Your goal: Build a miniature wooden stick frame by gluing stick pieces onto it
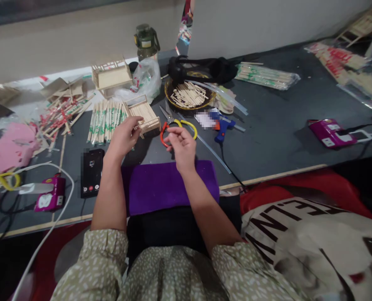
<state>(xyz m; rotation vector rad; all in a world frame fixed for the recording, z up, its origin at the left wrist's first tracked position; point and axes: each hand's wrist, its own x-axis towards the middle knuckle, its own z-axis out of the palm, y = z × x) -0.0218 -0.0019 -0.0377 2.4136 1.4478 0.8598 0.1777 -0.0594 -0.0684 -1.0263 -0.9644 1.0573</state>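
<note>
My left hand [126,136] grips the near left corner of a small furniture model built from thin wooden sticks [144,112], like a miniature bed with railings. Its fingertips are closed at the railing, and the palm side is hidden. To the right, my right hand [183,147] hovers over the handles of a pair of scissors [190,125], one red and one yellow. Its fingers are bent and slightly apart, with nothing visible between them. The scissors lie on the grey table, blades pointing away. A blue glue gun [224,130] rests right of them.
Behind are a basket of cut sticks [170,99], a larger stick model [112,78] and a bottle [145,42]. Wrapped chopsticks [106,123] and a phone [93,173] lie left. A purple cloth [160,188] covers the front edge; clear glue sticks [215,152] lie right.
</note>
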